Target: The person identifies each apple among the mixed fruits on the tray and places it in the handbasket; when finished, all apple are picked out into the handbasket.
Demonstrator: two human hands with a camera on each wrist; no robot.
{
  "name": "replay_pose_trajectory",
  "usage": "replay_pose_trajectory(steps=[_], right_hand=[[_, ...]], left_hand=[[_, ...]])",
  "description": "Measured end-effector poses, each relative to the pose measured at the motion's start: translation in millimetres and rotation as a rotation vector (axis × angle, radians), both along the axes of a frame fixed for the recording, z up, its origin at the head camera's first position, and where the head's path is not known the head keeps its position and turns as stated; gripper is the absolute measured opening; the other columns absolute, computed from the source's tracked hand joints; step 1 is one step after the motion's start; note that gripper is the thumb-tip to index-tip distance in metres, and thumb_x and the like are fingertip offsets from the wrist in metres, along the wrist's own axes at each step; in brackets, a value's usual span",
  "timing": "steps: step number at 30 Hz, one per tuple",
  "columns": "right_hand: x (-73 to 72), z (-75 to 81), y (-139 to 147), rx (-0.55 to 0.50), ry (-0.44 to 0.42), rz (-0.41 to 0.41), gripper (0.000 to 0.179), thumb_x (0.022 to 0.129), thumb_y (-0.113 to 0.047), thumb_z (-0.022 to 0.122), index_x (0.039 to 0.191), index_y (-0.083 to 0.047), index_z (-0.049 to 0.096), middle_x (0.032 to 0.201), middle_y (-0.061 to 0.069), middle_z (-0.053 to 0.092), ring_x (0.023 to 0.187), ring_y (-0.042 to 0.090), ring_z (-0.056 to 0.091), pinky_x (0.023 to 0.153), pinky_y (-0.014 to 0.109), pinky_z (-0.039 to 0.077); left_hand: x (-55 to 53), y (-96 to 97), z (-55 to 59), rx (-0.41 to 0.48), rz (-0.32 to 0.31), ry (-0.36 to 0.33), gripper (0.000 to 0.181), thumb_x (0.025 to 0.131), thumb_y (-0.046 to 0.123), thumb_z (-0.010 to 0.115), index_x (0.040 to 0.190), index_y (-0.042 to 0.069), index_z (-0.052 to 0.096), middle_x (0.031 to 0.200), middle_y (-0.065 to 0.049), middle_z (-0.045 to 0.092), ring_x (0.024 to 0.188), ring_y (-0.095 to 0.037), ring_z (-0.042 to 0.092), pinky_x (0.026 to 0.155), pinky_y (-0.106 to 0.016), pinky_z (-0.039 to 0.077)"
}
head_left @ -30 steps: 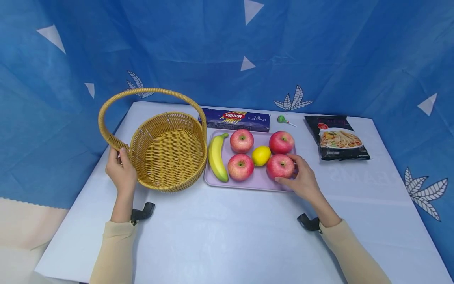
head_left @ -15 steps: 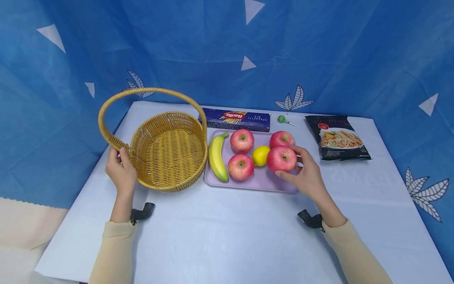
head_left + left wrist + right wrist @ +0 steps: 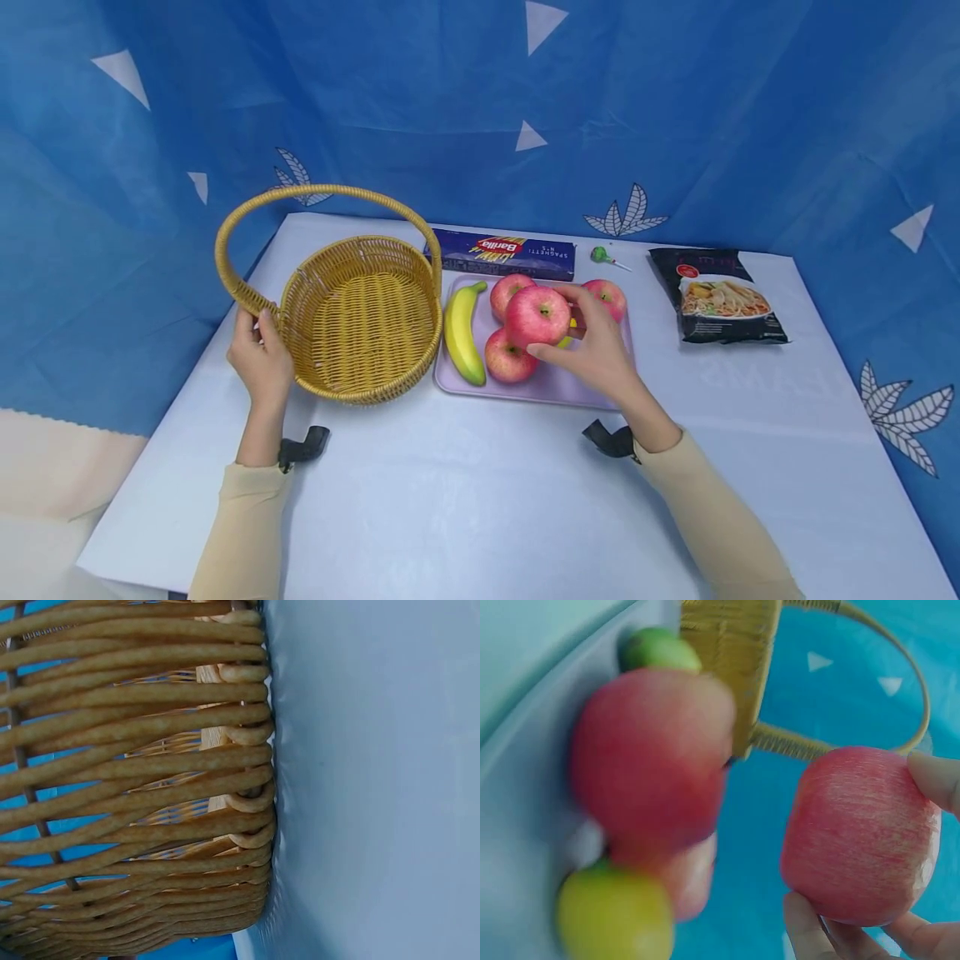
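With right hand, gripping an apple, now raised higher over the tray and shifted left, closer to the basket; with left hand, still holding the basket by its handle.

Blue cloth backdrop beyond right hand, white triangles and outlined leaves across it, white tabletop beneath that hand, cream surface left of left hand

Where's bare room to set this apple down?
Free: inside the basket; the table before the tray, between left sleeve and right sleeve; a strip between tray and black noodle bag. Crowded: the tray's left and middle, with banana, apples and lemon.
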State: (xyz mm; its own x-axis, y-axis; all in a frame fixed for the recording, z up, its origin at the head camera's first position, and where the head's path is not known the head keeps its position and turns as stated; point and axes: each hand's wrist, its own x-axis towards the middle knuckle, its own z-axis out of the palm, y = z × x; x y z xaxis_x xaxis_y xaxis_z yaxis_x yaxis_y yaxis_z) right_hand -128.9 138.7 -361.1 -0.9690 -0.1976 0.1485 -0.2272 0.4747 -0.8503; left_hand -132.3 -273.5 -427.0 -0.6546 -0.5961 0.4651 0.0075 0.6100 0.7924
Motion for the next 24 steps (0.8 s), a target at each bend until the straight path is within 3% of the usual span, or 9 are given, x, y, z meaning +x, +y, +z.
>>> replay_pose_trajectory(steps=[6, 10, 13, 19, 24], right_hand=[[-4.2, 10.4, -40.2, -0.020, 0.114, 0.108, 0.080, 0.071, -0.022, 0.088, 0.138, -0.012, 0.047, 0.130, 0.005, 0.055, 0.114, 0.021, 0.054, 0.093, 0.041, 0.053], [-8.1, 15.4, -74.4, -0.010, 0.151, 0.199, 0.080, 0.071, -0.024, 0.087, 0.139, -0.012, 0.047, 0.129, 0.004, 0.055, 0.112, 0.017, 0.056, 0.092, 0.033, 0.053], [-12.3, 16.0, -101.2, 0.011, 0.166, 0.252, 0.081, 0.072, -0.027, 0.086, 0.141, -0.012, 0.046, 0.131, 0.005, 0.054, 0.114, 0.018, 0.055, 0.092, 0.034, 0.053], [-26.5, 5.1, -149.4, 0.089, 0.182, 0.275, 0.080, 0.073, -0.034, 0.084, 0.141, -0.015, 0.046, 0.131, 0.005, 0.054, 0.116, 0.019, 0.053, 0.096, 0.041, 0.048], [-39.0, -8.4, -180.8, 0.149, 0.180, 0.265, 0.080, 0.073, -0.036, 0.083, 0.141, -0.015, 0.046, 0.132, 0.004, 0.053, 0.118, 0.016, 0.053, 0.097, 0.032, 0.047]], left_hand=[[-0.5, 0.1, -0.4, -0.006, -0.006, 0.005, 0.038, 0.105, 0.026, 0.042, 0.117, -0.004, 0.061, 0.116, -0.016, 0.069, 0.081, 0.014, 0.049, 0.069, -0.010, 0.037], [0.0, -0.6, 0.1, -0.005, 0.001, 0.005, 0.038, 0.105, 0.027, 0.042, 0.117, -0.004, 0.061, 0.115, -0.016, 0.069, 0.080, 0.015, 0.047, 0.069, -0.010, 0.037], [-0.8, -0.4, 0.9, 0.000, -0.001, 0.007, 0.038, 0.105, 0.027, 0.042, 0.116, -0.004, 0.061, 0.115, -0.016, 0.069, 0.081, 0.016, 0.047, 0.069, -0.010, 0.037], [-1.0, 0.8, 1.9, 0.011, -0.015, 0.007, 0.038, 0.105, 0.028, 0.043, 0.115, -0.004, 0.061, 0.115, -0.016, 0.069, 0.081, 0.013, 0.048, 0.070, -0.012, 0.037], [1.6, 1.6, 1.7, 0.022, -0.007, 0.003, 0.037, 0.105, 0.027, 0.043, 0.115, -0.004, 0.061, 0.115, -0.015, 0.069, 0.082, 0.011, 0.049, 0.070, -0.011, 0.037]])
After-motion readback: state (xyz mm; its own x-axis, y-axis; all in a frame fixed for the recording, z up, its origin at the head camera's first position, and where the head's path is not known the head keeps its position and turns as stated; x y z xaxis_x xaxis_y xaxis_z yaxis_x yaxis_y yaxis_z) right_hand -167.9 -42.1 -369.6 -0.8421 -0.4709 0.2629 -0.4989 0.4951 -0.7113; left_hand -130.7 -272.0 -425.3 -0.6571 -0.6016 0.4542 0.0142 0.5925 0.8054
